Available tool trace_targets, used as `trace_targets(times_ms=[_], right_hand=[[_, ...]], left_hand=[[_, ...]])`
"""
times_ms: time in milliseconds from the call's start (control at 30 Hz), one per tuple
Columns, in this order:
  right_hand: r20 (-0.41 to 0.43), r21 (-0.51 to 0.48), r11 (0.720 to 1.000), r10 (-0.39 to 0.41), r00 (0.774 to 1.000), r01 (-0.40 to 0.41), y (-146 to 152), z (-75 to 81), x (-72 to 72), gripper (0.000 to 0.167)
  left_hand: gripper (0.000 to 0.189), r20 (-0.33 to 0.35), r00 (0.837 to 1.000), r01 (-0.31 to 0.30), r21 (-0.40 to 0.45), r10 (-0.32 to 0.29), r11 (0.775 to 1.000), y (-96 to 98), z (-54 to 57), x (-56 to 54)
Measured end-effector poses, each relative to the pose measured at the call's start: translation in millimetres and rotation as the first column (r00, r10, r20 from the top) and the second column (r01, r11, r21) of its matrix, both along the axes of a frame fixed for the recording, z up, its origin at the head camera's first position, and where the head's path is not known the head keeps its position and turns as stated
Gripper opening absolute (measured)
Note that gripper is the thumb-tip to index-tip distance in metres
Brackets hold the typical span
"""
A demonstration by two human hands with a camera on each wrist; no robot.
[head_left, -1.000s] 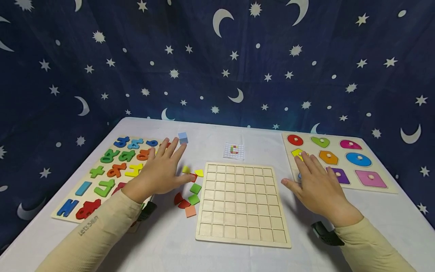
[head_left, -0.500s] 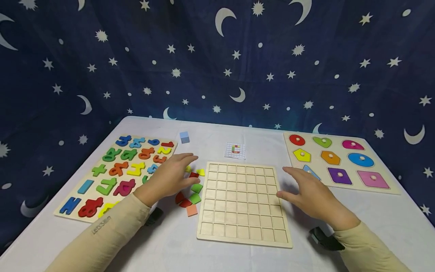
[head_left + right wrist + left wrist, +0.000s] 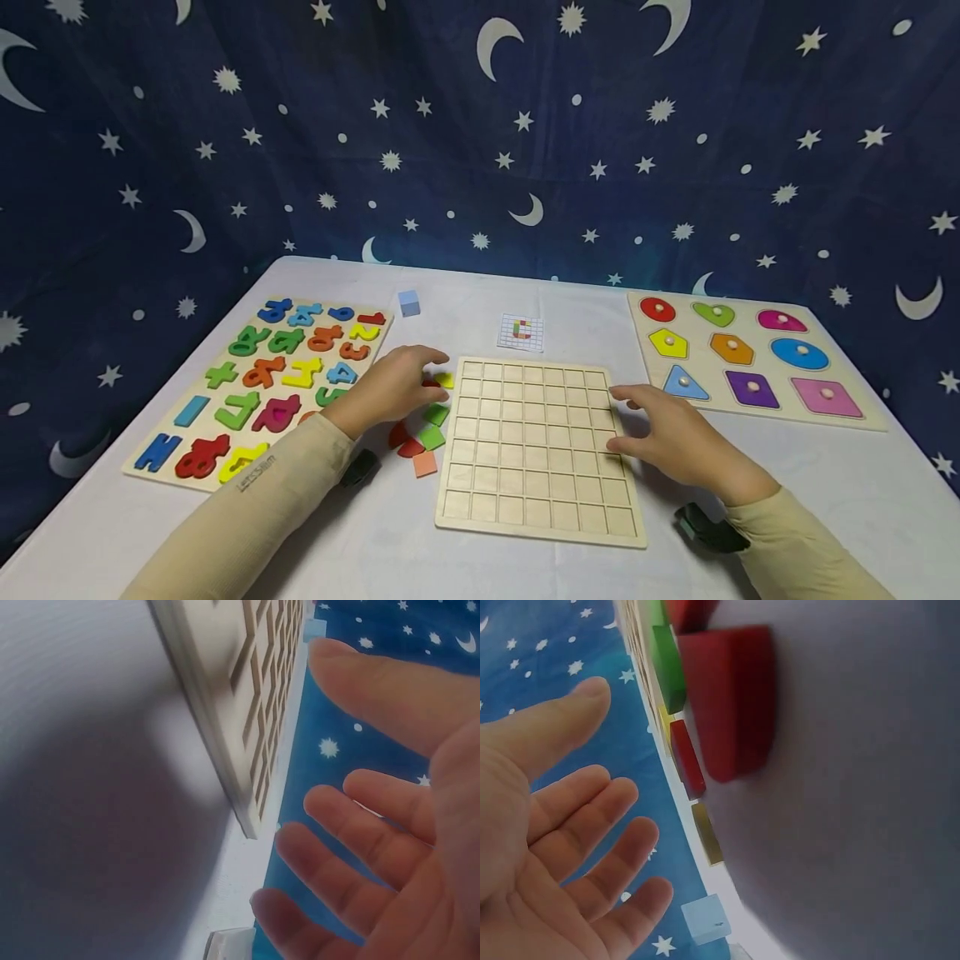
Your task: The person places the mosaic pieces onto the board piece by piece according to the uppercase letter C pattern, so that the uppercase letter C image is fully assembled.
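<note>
My left hand (image 3: 393, 387) hovers over loose coloured pieces beside the wooden grid board (image 3: 540, 454). Its fingers are relaxed and apart from the thumb, with nothing held, as the left wrist view shows too. Under and near it lie a yellow piece (image 3: 444, 380), green pieces (image 3: 432, 437), red quarter-round pieces (image 3: 410, 448) and a salmon square (image 3: 424, 464); the hand partly hides some of them. My right hand (image 3: 671, 433) is at the board's right edge, thumb and fingers spread. In the right wrist view, nothing is between its fingers; whether it touches the board I cannot tell.
A number puzzle board (image 3: 197, 417) lies on the left and a knobbed shape puzzle board (image 3: 776, 357) on the right. Behind the grid board are a small pattern card (image 3: 521, 332) and a blue cube (image 3: 408, 303). A star-patterned cloth (image 3: 480, 167) hangs behind the table.
Both hands have come down and inward: the left from above the number puzzle to the coloured pieces, the right from over the shape puzzle to the grid board's edge.
</note>
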State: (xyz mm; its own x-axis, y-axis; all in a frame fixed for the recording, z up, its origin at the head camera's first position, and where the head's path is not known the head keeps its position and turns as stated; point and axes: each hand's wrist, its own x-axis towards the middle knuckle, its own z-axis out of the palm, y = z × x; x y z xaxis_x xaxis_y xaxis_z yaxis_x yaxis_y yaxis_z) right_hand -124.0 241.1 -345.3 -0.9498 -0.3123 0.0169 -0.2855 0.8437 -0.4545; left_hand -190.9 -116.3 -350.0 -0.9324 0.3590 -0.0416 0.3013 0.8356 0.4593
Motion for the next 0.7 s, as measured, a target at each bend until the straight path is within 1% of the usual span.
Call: trace_targets(times_ms=[200,267,433,633,700], right_hand=[[0.084,-0.013,1.0,0.001,0.996,0.0,-2.6,-3.1,-2.2,0.068],[0.105,-0.01,1.0,0.004,0.994,-0.003,-3.5,-3.9,-2.9,0.069],[0.097,-0.006,1.0,0.028,0.995,-0.028,-4.3,-7.3,-4.4,0.067],[0.095,0.017,0.999,0.035,0.995,-0.037,-6.0,-10.1,-5.5,0.065],[0.098,0.027,0.999,0.032,0.995,-0.034,-6.3,-10.3,-5.5,0.065]], left_hand=[[0.049,0.04,0.999,0.001,0.015,-0.002,1.0,1.3,-1.3,-7.8],[0.046,0.063,0.998,-0.004,0.015,0.004,1.0,2.7,-2.1,-11.1],[0.04,0.126,0.992,-0.02,0.004,0.019,1.0,5.8,-3.5,-19.1],[0.034,0.142,0.99,0.012,-0.004,-0.011,1.0,5.5,-4.2,-26.2],[0.03,0.156,0.988,0.018,0.004,-0.019,1.0,6.1,-4.6,-28.2]])
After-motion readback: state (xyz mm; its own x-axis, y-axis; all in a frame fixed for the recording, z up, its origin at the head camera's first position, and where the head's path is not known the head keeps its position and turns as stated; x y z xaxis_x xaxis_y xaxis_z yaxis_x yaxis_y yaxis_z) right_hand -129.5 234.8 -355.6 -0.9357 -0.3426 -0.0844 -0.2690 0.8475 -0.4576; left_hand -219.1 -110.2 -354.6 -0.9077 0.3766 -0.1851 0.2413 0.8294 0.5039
